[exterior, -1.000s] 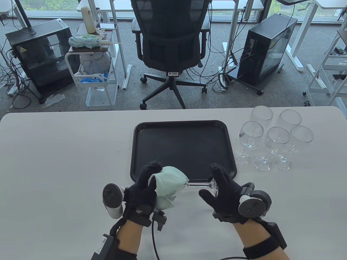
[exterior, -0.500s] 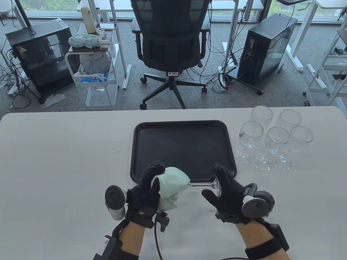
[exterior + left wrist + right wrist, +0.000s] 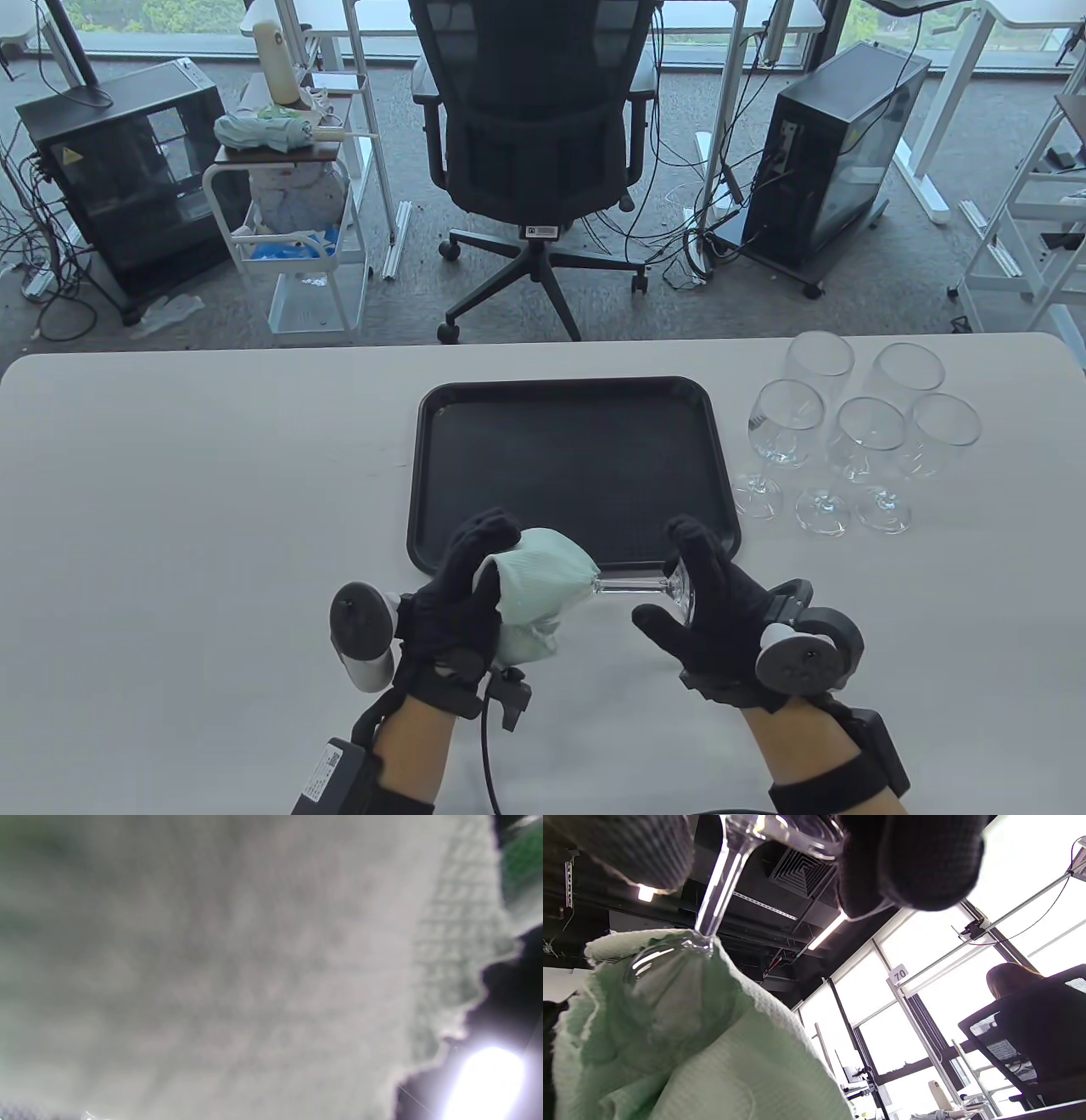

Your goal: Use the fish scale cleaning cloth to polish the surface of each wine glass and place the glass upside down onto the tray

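Six wine glasses [image 3: 848,441], one tray [image 3: 721,475]

Grey carpet floor [image 3: 594,280] beyond white table [image 3: 212,475]: black mesh office chair [image 3: 534,127] far centre, PC towers far left [image 3: 119,178] and far right [image 3: 836,153], white trolley [image 3: 293,212] left, daylight through far windows [image 3: 721,17].

Even daylight from the far windows [image 3: 543,34] fills the sharp table view, with soft shadows and lines bowing toward the edges. The left wrist view is a near-total blur of cloth [image 3: 237,967] with a flaring white spot low right. The right wrist view shows overexposed windows and soft-focus fingers [image 3: 908,861].
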`<action>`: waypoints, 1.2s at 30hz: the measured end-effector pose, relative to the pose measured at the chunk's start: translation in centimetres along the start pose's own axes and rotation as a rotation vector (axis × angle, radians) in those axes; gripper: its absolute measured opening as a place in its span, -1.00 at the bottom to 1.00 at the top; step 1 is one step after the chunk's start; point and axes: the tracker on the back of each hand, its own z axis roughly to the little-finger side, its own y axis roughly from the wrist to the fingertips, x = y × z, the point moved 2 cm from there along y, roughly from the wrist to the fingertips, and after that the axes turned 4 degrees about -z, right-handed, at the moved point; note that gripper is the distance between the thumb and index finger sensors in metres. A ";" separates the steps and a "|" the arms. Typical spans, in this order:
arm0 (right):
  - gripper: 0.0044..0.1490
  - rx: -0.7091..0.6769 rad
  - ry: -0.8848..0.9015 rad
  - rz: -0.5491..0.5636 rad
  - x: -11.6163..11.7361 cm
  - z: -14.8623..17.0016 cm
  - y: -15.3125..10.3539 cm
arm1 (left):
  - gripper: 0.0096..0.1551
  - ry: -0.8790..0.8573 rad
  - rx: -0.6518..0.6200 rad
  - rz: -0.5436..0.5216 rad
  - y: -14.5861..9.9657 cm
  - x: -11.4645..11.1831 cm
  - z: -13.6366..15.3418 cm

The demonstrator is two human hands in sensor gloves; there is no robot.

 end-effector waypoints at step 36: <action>0.04 0.230 0.282 -0.004 1.1 1.6 0.3 | -0.24 0.055 -0.002 -0.013 -0.1 0.1 -0.9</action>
